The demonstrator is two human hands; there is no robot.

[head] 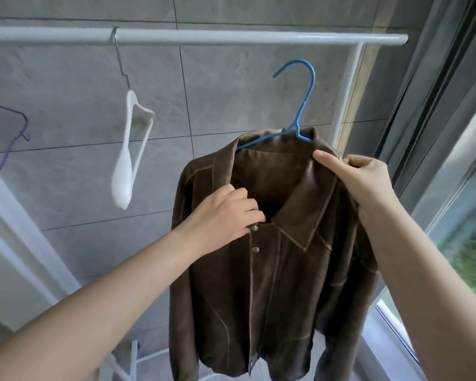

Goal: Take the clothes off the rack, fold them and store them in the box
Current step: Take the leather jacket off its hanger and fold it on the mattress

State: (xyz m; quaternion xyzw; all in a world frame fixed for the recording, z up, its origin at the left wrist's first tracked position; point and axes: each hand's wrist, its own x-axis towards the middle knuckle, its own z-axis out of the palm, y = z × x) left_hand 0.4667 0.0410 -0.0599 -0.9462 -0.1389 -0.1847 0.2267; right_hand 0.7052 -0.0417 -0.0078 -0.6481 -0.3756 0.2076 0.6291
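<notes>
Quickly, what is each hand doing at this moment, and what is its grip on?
Left hand: grips the brown jacket at the front opening, by the top snap.
Right hand: pinches the jacket's collar and shoulder.

The scene is viewed from head height, facing forward and slightly upward. The rack rail (231, 37) is seen close, wide-angle.

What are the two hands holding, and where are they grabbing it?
Both hold the brown jacket. The left hand pinches the front opening by the top snap; the right hand grips the collar and shoulder.
</notes>
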